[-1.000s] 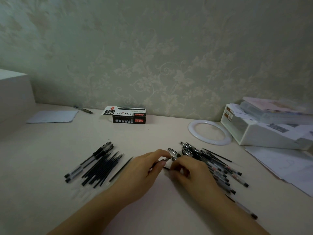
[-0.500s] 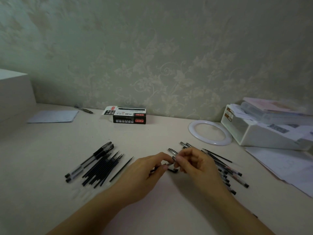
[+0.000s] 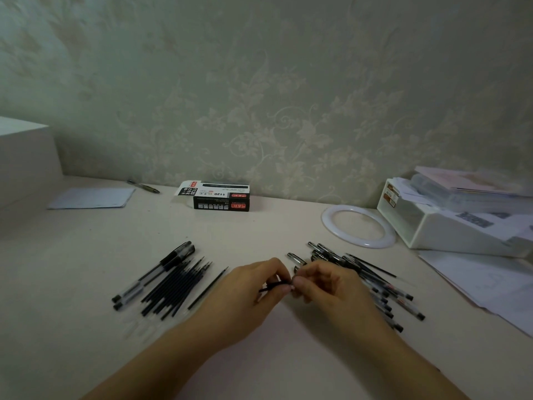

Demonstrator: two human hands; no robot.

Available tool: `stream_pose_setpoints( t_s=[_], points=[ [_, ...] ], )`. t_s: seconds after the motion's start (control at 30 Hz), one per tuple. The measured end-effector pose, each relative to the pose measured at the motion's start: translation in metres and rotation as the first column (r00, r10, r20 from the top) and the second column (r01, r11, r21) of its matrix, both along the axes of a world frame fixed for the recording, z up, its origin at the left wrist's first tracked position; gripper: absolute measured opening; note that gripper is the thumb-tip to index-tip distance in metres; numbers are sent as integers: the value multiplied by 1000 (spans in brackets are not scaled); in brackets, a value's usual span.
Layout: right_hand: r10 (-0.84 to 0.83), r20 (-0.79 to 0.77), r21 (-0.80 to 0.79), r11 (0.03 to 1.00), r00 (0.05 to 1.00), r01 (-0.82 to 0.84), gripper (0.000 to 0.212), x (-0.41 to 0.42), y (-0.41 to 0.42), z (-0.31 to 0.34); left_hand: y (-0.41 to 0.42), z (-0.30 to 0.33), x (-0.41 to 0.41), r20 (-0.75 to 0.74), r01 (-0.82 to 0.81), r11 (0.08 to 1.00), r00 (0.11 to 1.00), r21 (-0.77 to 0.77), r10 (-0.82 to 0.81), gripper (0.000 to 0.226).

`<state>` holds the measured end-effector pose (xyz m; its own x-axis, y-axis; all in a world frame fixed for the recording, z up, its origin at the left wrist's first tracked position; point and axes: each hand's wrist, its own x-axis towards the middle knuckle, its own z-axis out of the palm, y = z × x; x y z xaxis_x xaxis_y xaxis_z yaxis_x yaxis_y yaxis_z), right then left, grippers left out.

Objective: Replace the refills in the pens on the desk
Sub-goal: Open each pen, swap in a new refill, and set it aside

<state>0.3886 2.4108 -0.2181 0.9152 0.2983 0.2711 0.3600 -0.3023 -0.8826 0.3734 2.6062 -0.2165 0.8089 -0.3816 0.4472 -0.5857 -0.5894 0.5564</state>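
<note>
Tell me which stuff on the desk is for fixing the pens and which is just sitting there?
For the job:
- thin dark refill pinched between left hand and right hand
- loose refills
- pile of pens
- two pens beside the refills
- refill box

Just lying about:
- white ring
- white organizer
- papers
- notepad
- lone pen near the wall

A thin black refill [image 3: 273, 285] is pinched between the left hand [image 3: 248, 295] and right hand [image 3: 323, 287] at frame centre. Loose refills [image 3: 173, 287] are spread at the left of the worktop [image 3: 86, 269], pens [image 3: 372, 281] at the right.
</note>
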Motion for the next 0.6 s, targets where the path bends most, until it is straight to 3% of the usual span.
stream_pose_setpoints(
  t_s=[0.07, 0.17, 0.23, 0.33, 0.37, 0.5, 0.6],
  points=[
    [-34, 87, -108, 993, 996, 44, 26, -2, 1, -1, 0, 1, -1, 10, 0, 1000, 1000, 19, 0, 7],
    [-69, 166, -129, 987, 984, 91, 42, -4, 3, 0, -1, -1, -1, 27, -20, 999, 999, 41, 19, 8],
    [-70, 170, -142, 985, 983, 95, 38, -3, 2, 1, -1, -2, 0, 25, -31, 999, 999, 39, 30, 7],
    [-35, 139, -156, 986, 990, 57, 8, -1, 1, 0, 0, -2, 2, 10, -28, 1000, 1000, -12, 29, 3],
    [-21, 134, -160, 986, 991, 43, 7, 0, 0, -1, 1, -2, 2, 13, -28, 1000, 1000, -13, 28, 2],
    [-29, 136, -148, 988, 990, 49, 35, -2, 1, -3, -1, -4, 1, 26, -17, 1000, 1000, 20, 16, 6],
    [-46, 146, -155, 985, 988, 69, 38, -1, 0, -2, -2, -5, 1, 34, -23, 999, 999, 26, 22, 5]
  ],
)
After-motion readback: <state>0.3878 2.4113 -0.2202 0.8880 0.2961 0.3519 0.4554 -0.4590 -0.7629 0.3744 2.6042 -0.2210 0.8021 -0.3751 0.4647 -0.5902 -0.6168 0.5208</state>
